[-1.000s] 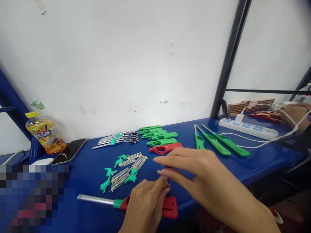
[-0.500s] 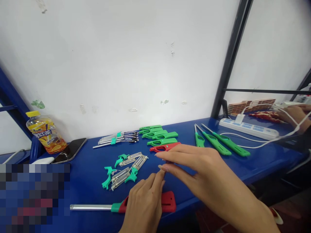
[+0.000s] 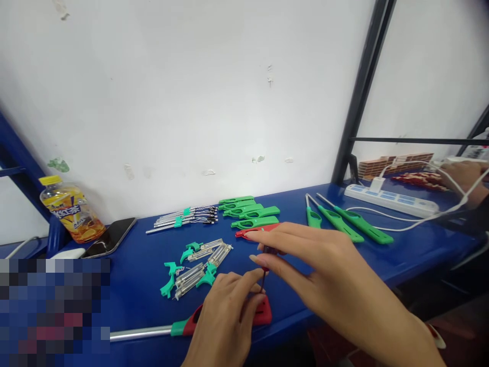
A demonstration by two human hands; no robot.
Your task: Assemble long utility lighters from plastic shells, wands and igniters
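My right hand (image 3: 305, 255) pinches a small screwdriver (image 3: 264, 278) by its dark red handle, its thin shaft pointing down. Closed around the lower shaft are the fingers of my left hand (image 3: 233, 306), which rests over a red lighter (image 3: 263, 311) with a green collar and long metal tube. The shaft's tip meets the lighter's handle near its slotted end; my fingers hide the exact spot. Beyond my left hand lie green triggers (image 3: 208, 275) and clear gas tanks (image 3: 190, 279). A red lighter casing (image 3: 254, 233) lies partly behind my right hand.
Several green casings (image 3: 255, 223) and metal tubes with wires (image 3: 179, 223) lie near the wall. Green lighters (image 3: 338, 227) and a white power strip (image 3: 393, 200) are at right. A phone (image 3: 110, 237) and drink bottle (image 3: 72, 209) stand left. Another person's hand (image 3: 464, 178) is far right.
The screwdriver and both hands have come down slightly toward the slotted end of the red lighter, and the shaft now shows. The lighter has shifted a little left.
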